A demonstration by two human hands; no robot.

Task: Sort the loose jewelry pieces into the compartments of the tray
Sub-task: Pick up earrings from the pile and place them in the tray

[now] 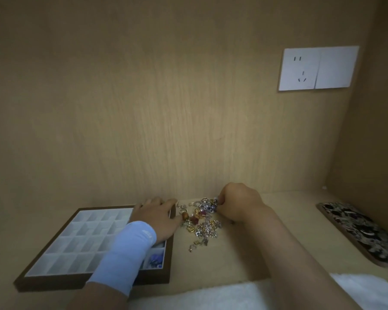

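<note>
Hands both down at the back of the worktop (244, 260) now. The left hand (157, 214) lies flat, palm down and fingers spread, across the far right corner of the tray (94, 281), its fingertips reaching over the dark frame towards the jewelry pile (201, 221); it grips nothing. A pale blue sleeve (123, 258) covers that forearm, slanting over the tray's right-hand compartments. The right hand (239, 202) is knuckles-up at the pile's far right edge, fingers curled in and pinched among the pieces there — whether a piece is actually caught between them, I cannot tell.

The pile sits on the worktop just beside the tray's right side, between the two hands: a tangle of gold, silver, red and dark pieces. Most of the tray's white compartments look bare, while a blue piece (155, 258) lies in one near the front right corner. A patterned flat object (363, 231) rests well apart at far right, and a white wall socket (318, 68) hangs above.
</note>
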